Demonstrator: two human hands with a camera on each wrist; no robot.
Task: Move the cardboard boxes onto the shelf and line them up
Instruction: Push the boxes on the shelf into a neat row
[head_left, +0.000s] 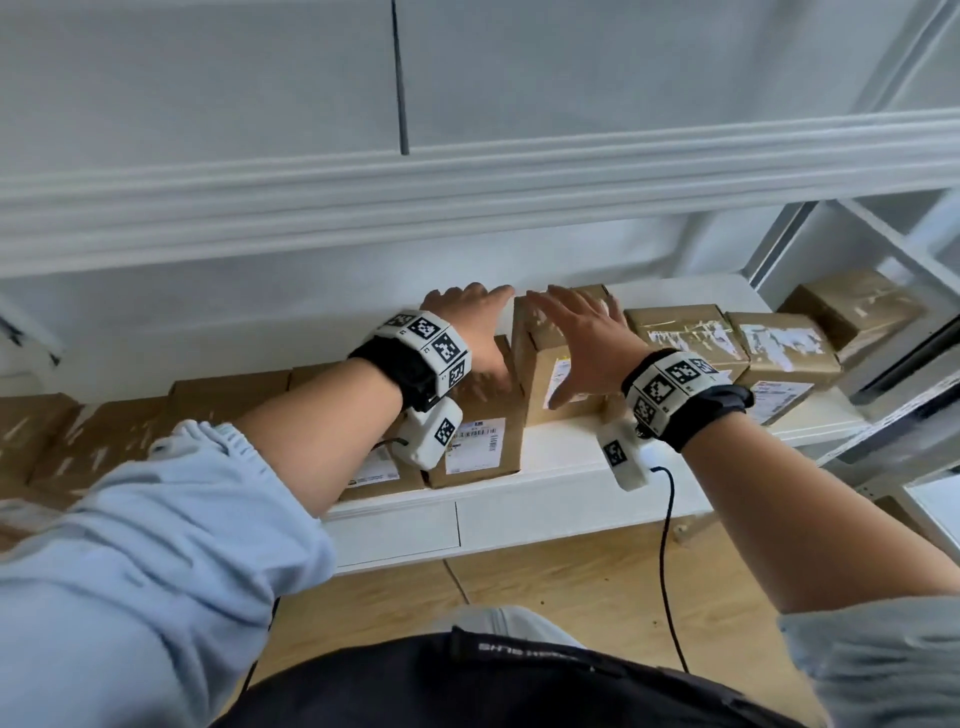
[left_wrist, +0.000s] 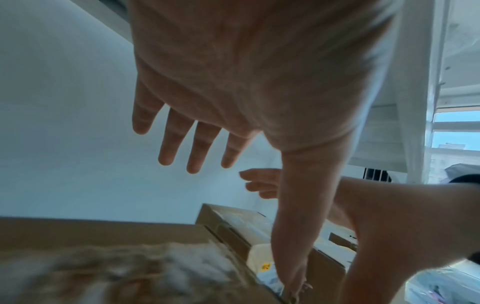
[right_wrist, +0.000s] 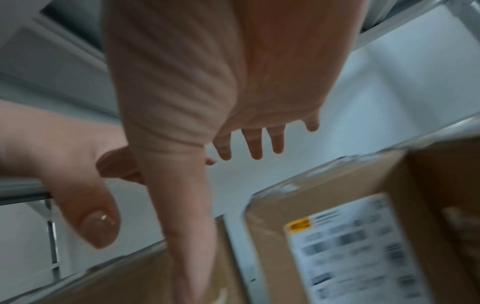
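Both forearms are bare below pale blue sleeves (head_left: 156, 525) pushed up toward the elbows, and a black garment with small white lettering (head_left: 524, 649) shows at the waist. Each wrist carries a black strap topped by a white band of square black-and-white coded markers, the left band (head_left: 431, 343) and the right band (head_left: 670, 382), with a white camera housing hanging beneath, one on the left (head_left: 434, 434) and one on the right (head_left: 623, 452), each bearing its own marker. A thin black cable (head_left: 665, 561) runs down from the right housing, and the left thumb wears a glossy pale nail polish (right_wrist: 100, 226).
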